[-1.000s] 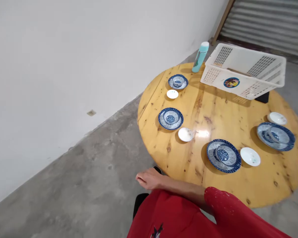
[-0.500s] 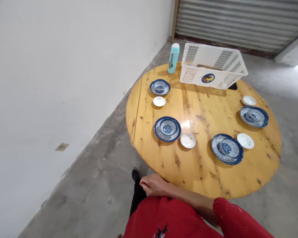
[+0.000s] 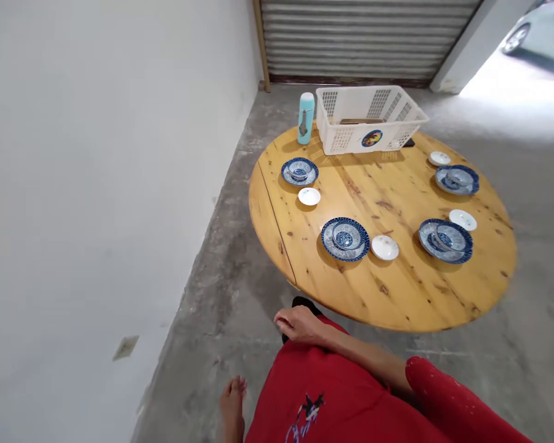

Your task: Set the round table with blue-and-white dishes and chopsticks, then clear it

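My right hand (image 3: 298,323) is held in front of the red shirt, just short of the table's near edge. Its fingers are curled in, and nothing shows in them. Lower down and to the left, my left hand (image 3: 233,397) hangs beside my body over the floor, fingers loosely bent and slightly apart, with no object visible. Nearest on the round wooden table (image 3: 360,295) is a blue-patterned plate (image 3: 326,241) bearing a patterned bowl (image 3: 346,236). A small white dish (image 3: 385,248) lies to its right. Neither hand touches the tableware.
More settings stand around the table: plates with bowls (image 3: 459,178), (image 3: 425,237), (image 3: 287,175) and small white dishes (image 3: 309,197). A white plastic basket (image 3: 344,138) and a turquoise bottle (image 3: 306,120) are at the far side. A white wall (image 3: 96,184) runs along the left.
My view has turned right, bringing a car and doorway into sight. The table's near edge is farther from my body. My left hand has come into fuller view; the tableware stays in place.
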Motion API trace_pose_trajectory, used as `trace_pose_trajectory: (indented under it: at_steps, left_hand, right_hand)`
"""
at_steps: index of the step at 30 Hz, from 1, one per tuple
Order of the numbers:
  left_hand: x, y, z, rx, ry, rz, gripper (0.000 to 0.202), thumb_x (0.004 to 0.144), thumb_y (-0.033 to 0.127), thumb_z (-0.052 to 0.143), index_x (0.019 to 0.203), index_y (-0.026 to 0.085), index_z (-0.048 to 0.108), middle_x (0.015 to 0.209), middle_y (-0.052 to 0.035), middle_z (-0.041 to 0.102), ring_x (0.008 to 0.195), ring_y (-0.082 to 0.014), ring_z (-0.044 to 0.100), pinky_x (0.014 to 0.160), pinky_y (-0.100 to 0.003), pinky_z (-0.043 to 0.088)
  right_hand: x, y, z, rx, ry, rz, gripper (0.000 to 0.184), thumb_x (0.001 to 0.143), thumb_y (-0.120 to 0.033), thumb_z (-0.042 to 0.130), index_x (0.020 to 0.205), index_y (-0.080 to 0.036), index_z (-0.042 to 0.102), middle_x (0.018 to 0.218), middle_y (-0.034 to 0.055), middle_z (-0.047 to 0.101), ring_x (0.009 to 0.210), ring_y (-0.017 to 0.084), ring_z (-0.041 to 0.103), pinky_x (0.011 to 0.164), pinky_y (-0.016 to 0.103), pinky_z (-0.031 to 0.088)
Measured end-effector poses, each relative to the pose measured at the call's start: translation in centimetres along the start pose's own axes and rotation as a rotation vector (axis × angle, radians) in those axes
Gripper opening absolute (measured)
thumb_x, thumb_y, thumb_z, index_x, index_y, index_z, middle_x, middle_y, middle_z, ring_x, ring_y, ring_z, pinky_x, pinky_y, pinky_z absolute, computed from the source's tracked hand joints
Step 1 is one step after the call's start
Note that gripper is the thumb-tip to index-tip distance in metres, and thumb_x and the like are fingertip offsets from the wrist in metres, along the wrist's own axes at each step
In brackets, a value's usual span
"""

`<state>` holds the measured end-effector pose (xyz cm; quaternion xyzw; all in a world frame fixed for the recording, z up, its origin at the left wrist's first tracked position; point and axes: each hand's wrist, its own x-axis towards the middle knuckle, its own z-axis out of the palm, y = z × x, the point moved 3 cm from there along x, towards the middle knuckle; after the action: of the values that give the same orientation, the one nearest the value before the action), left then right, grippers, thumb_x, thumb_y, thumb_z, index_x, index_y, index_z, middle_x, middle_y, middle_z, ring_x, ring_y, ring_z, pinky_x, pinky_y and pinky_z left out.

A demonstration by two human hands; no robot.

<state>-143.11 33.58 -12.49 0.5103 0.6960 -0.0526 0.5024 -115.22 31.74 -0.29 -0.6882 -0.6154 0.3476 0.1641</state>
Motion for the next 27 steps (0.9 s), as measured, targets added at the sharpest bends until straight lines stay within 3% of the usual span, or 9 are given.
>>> trace_pose_trajectory:
  at_steps: [4,8,13,19,23,27]
  left_hand:
    - [7.7,4.7,-2.6,-0.153,0.055,0.101,0.034,0.069,0.061,0.038,0.077,0.031,0.052,0.097,-0.0105,0.072,0.108,-0.0306,0.07,0.088,-0.044,0.055]
    - [12.2,11.7,-4.4,-0.238,0.038,0.19,0.03,0.067,0.056,0.049,0.084,0.032,0.057,0.089,-0.0077,0.072,0.099,-0.032,0.072,0.086,-0.045,0.056]
    - [14.6,18.5,-7.3,-0.145,-0.026,0.253,0.035,0.072,0.053,0.051,0.091,0.025,0.06,0.092,-0.0115,0.071,0.091,-0.0299,0.072,0.086,-0.048,0.055]
    - [18.1,25.4,-10.8,-0.015,-0.069,0.323,0.037,0.075,0.05,0.05,0.093,0.02,0.062,0.088,-0.0093,0.071,0.082,-0.0234,0.071,0.081,-0.039,0.056]
    - [19.2,31.6,-11.2,-0.034,-0.073,0.434,0.04,0.078,0.052,0.051,0.096,0.019,0.063,0.089,-0.008,0.071,0.082,-0.0217,0.069,0.079,-0.036,0.055]
    - [19.6,39.3,-10.0,0.009,-0.172,0.583,0.036,0.078,0.049,0.054,0.092,0.018,0.066,0.083,-0.0059,0.07,0.076,-0.0191,0.067,0.077,-0.033,0.054]
  right_hand:
    - [2.8,0.3,-0.4,0.02,0.034,0.1,0.028,0.096,-0.024,0.047,0.11,-0.02,0.071,0.101,0.0062,0.076,0.091,0.019,0.069,0.076,0.026,0.041]
    - [7.0,0.7,-1.0,0.05,0.06,0.142,0.029,0.096,-0.023,0.047,0.111,-0.02,0.071,0.104,0.0067,0.075,0.093,0.02,0.07,0.077,0.026,0.042]
    - [13.8,1.0,-2.7,0.129,0.097,0.175,0.027,0.096,-0.023,0.048,0.109,-0.019,0.071,0.101,0.0072,0.076,0.09,0.02,0.07,0.074,0.026,0.042]
    - [19.3,2.0,-7.3,0.224,0.209,0.223,0.026,0.097,-0.022,0.047,0.105,-0.018,0.07,0.099,0.0065,0.075,0.089,0.018,0.068,0.075,0.026,0.041]
    - [20.5,3.1,-10.0,0.217,0.314,0.284,0.025,0.097,-0.022,0.047,0.105,-0.019,0.07,0.096,0.0056,0.074,0.086,0.018,0.067,0.073,0.026,0.041]
    - [20.4,4.1,-11.1,0.237,0.469,0.347,0.024,0.097,-0.023,0.046,0.104,-0.019,0.069,0.094,0.0059,0.074,0.085,0.017,0.067,0.074,0.026,0.041]
